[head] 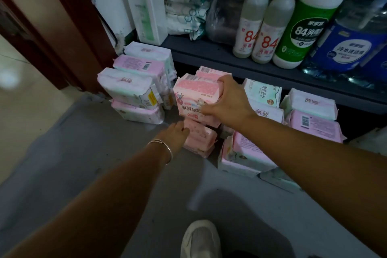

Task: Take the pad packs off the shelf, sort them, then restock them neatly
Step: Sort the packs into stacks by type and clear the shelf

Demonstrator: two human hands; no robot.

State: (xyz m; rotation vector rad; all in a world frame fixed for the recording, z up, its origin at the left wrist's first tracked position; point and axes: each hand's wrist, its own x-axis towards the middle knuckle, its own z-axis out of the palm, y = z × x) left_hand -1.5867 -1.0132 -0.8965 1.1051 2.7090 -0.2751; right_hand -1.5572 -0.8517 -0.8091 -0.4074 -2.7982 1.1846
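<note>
Pad packs lie in piles on the grey floor (88, 153) in front of a dark shelf (209, 54). My right hand (228, 98) grips a pink dotted pack (194, 94) on top of the middle pile, thumb on its front, fingers over its top. My left hand (178, 132), with a bangle on the wrist, touches the lower pink pack (201, 138) in that same pile. To the left stands a stack of white and lilac packs (134, 88). More lilac packs (314, 119) and a green-white pack (263, 92) lie to the right.
On the shelf stand two yellow-capped bottles (257, 27), a green-labelled bottle (307, 27), a blue-labelled jug (351, 44), a white carton (146, 4) and wrapped packs (184, 2). A brown door frame (69, 33) rises at left. My white shoe (201, 239) is at the bottom.
</note>
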